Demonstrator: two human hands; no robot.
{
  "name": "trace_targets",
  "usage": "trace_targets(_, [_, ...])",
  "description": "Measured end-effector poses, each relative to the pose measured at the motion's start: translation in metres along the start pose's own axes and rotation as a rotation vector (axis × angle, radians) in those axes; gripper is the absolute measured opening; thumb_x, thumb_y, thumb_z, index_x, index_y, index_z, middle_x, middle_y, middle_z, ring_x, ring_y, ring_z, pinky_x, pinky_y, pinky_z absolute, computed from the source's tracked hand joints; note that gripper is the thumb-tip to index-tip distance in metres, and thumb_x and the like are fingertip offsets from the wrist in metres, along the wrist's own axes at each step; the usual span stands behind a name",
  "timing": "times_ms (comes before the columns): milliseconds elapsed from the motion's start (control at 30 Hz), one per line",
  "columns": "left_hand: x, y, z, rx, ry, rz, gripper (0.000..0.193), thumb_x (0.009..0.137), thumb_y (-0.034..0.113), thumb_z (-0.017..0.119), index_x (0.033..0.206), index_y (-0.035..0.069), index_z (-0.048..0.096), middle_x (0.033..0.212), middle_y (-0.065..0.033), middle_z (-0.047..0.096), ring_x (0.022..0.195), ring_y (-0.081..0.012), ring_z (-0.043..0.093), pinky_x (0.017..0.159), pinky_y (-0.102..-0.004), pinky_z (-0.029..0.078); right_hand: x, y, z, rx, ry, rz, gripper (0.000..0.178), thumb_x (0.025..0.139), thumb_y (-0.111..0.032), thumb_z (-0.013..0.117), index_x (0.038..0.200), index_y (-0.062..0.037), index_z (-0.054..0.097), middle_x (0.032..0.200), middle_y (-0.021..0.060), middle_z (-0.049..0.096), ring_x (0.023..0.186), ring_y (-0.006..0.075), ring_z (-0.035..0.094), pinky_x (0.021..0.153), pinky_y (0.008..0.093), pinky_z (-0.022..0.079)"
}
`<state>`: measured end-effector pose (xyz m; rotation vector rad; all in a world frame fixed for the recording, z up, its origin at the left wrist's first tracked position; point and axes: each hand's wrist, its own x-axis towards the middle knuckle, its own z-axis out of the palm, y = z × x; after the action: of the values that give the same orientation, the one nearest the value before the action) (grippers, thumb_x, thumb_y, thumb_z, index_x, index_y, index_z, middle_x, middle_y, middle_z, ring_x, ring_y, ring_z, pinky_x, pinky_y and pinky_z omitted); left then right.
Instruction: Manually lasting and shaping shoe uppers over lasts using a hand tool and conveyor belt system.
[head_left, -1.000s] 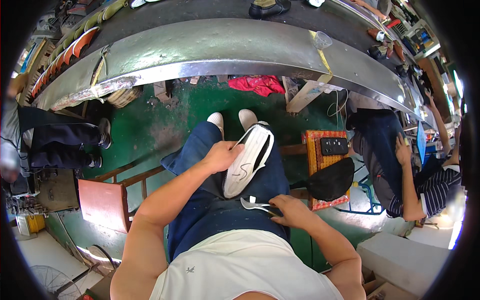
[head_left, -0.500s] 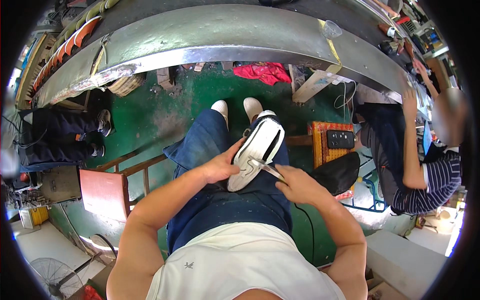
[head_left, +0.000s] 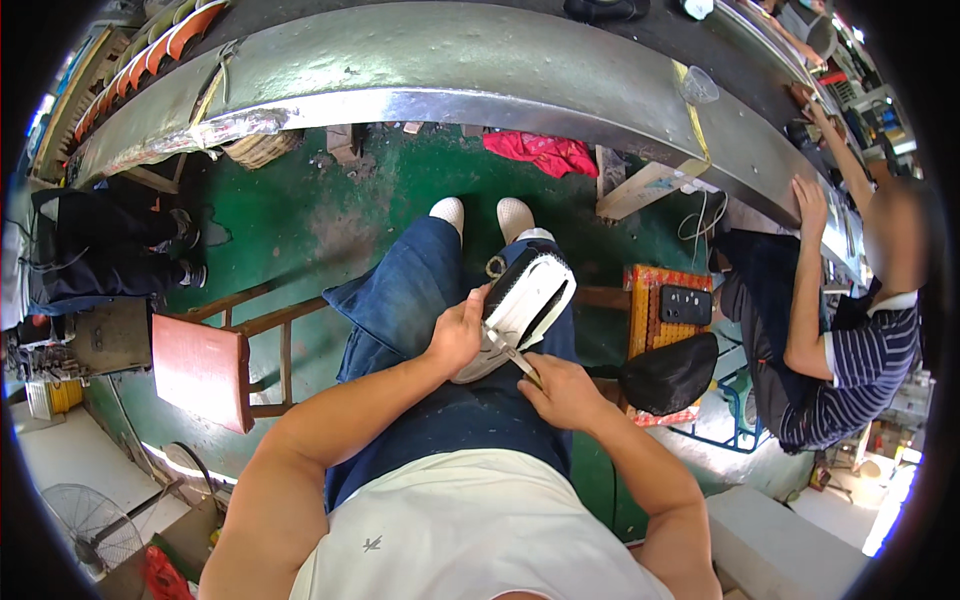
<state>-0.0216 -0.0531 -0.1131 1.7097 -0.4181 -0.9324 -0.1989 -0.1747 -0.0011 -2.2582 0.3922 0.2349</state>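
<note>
A shoe [head_left: 517, 312] with a white opening and a dark upper edge rests at a tilt across my thighs, its far end toward my knees. My left hand [head_left: 458, 334] grips the shoe along its left side, the fingers partly hidden. In my right hand [head_left: 562, 392] is a slim silver metal hand tool [head_left: 512, 354]. The tool's head lies against the near part of the shoe, close to my left fingers. Its exact kind cannot be made out. A small dark loop [head_left: 495, 266] shows at the shoe's left edge.
Ahead runs a long metal-edged bench [head_left: 400, 105]. At the left stands a stool with a brownish-pink seat [head_left: 200, 370]. On my right, a phone [head_left: 685, 305] lies on an orange mat [head_left: 645, 315], near a black cushion [head_left: 670, 372]. A person in a striped shirt [head_left: 875, 350] sits beyond.
The tool's head has shifted from the shoe's middle toward its left edge. My left hand has turned, thumb side up. The other person's hand now rests at the bench edge.
</note>
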Motion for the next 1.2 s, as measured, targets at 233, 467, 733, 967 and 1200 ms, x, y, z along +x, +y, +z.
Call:
trace_targets(233, [-0.012, 0.039, -0.013, 0.357, -0.057, 0.328, 0.046, 0.110, 0.026, 0.039, 0.140, -0.005, 0.053, 0.128, -0.0294, 0.064, 0.117, -0.0437, 0.064, 0.102, -0.0408, 0.049, 0.010, 0.010, -0.035, -0.361, 0.230, -0.068, 0.045, 0.091, -0.018, 0.069, 0.122, 0.0083, 0.051, 0.108, 0.0241, 0.063, 0.099, 0.0419, 0.065, 0.085, 0.0457, 0.054])
trace_targets(467, [-0.007, 0.045, -0.019, 0.830, -0.276, 0.623, 0.055, 0.103, 0.025, 0.053, 0.156, 0.022, 0.039, 0.157, -0.0228, 0.037, 0.086, -0.0407, 0.071, 0.070, -0.0443, 0.061, 0.000, 0.047, -0.016, -0.125, 0.060, 0.142, 0.030, 0.096, -0.024, 0.066, 0.110, 0.0014, 0.060, 0.085, 0.0197, 0.067, 0.082, 0.0349, 0.070, 0.073, 0.0413, 0.056])
trace_targets(733, [0.003, 0.069, -0.024, 1.030, -0.464, 0.456, 0.062, 0.103, 0.039, 0.052, 0.160, 0.033, 0.028, 0.154, -0.0292, 0.037, 0.085, -0.0442, 0.071, 0.076, -0.0469, 0.061, 0.026, 0.035, -0.034, 0.094, 0.413, -0.010, 0.031, 0.105, -0.028, 0.052, 0.112, 0.0014, 0.059, 0.088, 0.0246, 0.068, 0.084, 0.0458, 0.066, 0.077, 0.0486, 0.054])
trace_targets(967, [-0.020, 0.068, -0.034, 0.954, -0.522, 0.310, 0.068, 0.103, 0.038, 0.051, 0.161, 0.012, 0.026, 0.155, -0.0328, 0.036, 0.112, -0.0493, 0.064, 0.098, -0.0469, 0.053, 0.037, 0.045, -0.033, -0.142, 0.168, 0.111, 0.037, 0.105, -0.033, 0.050, 0.107, 0.0024, 0.058, 0.093, 0.0270, 0.068, 0.088, 0.0470, 0.066, 0.079, 0.0525, 0.053])
trace_targets(1200, [-0.030, 0.041, -0.029, 0.429, -0.251, 0.088, 0.073, 0.098, 0.033, 0.062, 0.155, -0.002, 0.032, 0.131, -0.0354, 0.059, 0.126, -0.0455, 0.058, 0.106, -0.0413, 0.046, 0.019, 0.019, -0.004, -0.073, 0.135, 0.077, 0.038, 0.106, -0.035, 0.049, 0.105, 0.0022, 0.057, 0.095, 0.0283, 0.067, 0.091, 0.0488, 0.064, 0.081, 0.0542, 0.051])
